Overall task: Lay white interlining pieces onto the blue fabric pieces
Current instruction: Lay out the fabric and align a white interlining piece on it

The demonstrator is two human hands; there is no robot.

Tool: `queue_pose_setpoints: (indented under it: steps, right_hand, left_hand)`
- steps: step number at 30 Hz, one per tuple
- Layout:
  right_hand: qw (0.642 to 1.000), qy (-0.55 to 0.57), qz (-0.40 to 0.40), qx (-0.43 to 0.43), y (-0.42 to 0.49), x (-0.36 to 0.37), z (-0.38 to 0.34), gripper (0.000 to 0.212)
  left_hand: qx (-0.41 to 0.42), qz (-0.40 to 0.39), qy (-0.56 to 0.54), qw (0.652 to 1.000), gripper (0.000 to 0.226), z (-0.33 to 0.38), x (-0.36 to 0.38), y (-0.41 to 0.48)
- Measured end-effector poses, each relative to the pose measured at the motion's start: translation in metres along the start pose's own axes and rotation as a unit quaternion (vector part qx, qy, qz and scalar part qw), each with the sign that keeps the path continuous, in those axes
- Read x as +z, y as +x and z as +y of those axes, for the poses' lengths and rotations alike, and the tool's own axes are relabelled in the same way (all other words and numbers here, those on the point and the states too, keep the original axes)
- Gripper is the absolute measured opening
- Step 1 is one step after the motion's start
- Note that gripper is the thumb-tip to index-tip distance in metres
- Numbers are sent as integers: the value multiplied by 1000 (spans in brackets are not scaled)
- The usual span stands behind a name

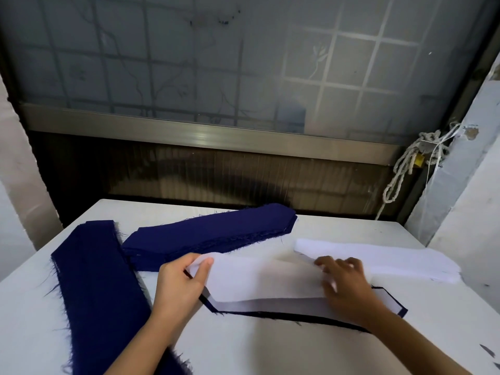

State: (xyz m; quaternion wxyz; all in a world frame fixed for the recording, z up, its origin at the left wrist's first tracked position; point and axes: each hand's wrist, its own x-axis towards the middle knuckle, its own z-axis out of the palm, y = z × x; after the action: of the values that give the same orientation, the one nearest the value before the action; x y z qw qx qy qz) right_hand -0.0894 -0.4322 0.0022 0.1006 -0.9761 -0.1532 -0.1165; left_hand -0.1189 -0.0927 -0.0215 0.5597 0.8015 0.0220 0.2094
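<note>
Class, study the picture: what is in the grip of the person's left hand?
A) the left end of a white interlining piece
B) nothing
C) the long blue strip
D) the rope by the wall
A: the left hand pinches the left end of the white interlining piece, thumb on top, above the blue fabric piece.

The worktop [270,347] is showing plain white. A long fabric strip [100,293] and a fabric stack [211,231] are showing deep navy blue. The interlining piece [257,277] and the interlining stack [378,261] are showing white, and the fabric piece [297,318] beneath is showing as a thin navy outline. The window [189,63] is showing a pale grey grid with vine patterning.
</note>
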Motion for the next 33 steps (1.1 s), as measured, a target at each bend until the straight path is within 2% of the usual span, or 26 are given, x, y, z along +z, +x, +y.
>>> queue_pose_setpoints:
  steps: [6,10,12,15,19,27,33]
  right_hand:
    - [982,11,168,80,-43,-15,58,46]
    - [936,139,246,210,-56,-19,72,38]
    - [912,206,251,249,-58,-18,68,36]
    - [898,227,248,285,-60,-14,61,34]
    - [928,149,182,289,-63,-5,58,32]
    - [949,9,141,281,-63,-2,56,29]
    - [948,-14,133,290,-63,0,57,25]
  left_hand:
    - [-4,37,-3,999,14,7,0,1]
    - [-18,45,-2,999,15,6,-2,2]
    - [-40,33,28,998,12,1,-2,4]
    - [-49,-5,114,992,22,-6,-1,4]
    - [-48,-37,225,972,33,-8,2,5]
    - [-27,-36,291,956,39,-5,5,4]
    - [-23,-28,300,953,22,-3,5,2]
